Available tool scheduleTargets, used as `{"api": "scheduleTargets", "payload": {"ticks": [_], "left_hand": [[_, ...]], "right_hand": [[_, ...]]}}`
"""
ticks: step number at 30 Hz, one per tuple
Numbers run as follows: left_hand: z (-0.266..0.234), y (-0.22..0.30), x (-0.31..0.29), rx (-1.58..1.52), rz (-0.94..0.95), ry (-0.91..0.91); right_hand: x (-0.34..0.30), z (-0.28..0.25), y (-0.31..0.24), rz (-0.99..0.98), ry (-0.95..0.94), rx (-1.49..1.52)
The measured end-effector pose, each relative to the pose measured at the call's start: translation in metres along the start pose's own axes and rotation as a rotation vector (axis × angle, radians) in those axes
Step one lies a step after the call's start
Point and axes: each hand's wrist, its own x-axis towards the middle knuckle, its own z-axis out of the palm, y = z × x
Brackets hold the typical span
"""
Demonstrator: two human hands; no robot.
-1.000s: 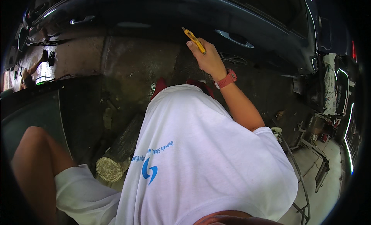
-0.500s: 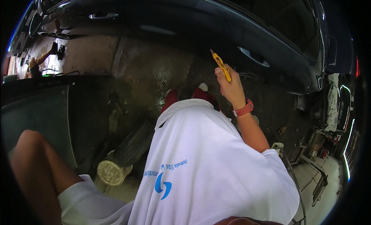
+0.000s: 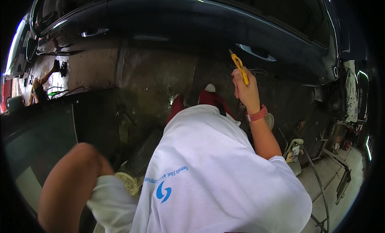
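Observation:
My right hand (image 3: 245, 85), with a red watch (image 3: 257, 114) at its wrist, is closed around a yellow utility knife (image 3: 239, 67). The knife's pointed dark tip is up and angles slightly left, free of anything. Just beyond it is the side of a dark car (image 3: 176, 22), with a chrome door handle (image 3: 255, 52) close to the tip. Of my left arm (image 3: 76, 181) only the bent elbow and the parts around it show, at the lower left. My left hand is out of the picture.
A dark glass-like panel (image 3: 44, 133) stands at the left, beside a round ridged, pale object (image 3: 127, 182). Stands and a hose (image 3: 317, 177) are on the floor at the right. Far left, another person's limb (image 3: 40, 81) shows near another vehicle.
My right hand has shifted slightly right with the knife in it, turning so the fingers face left. My left elbow has swung inward to the right, closer to my body.

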Motion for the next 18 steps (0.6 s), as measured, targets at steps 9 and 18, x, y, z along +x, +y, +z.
{"api": "scheduleTargets", "payload": {"ticks": [9, 18], "left_hand": [[0.18, 0.072, -0.336, 0.101, -1.028, -0.646], [0.265, 0.15, -0.444, 0.23, -0.917, -0.993]], "right_hand": [[-0.011, -0.04, 0.013, -0.033, -0.191, -0.158], [0.02, -0.103, 0.009, 0.02, -0.157, 0.011]]}}
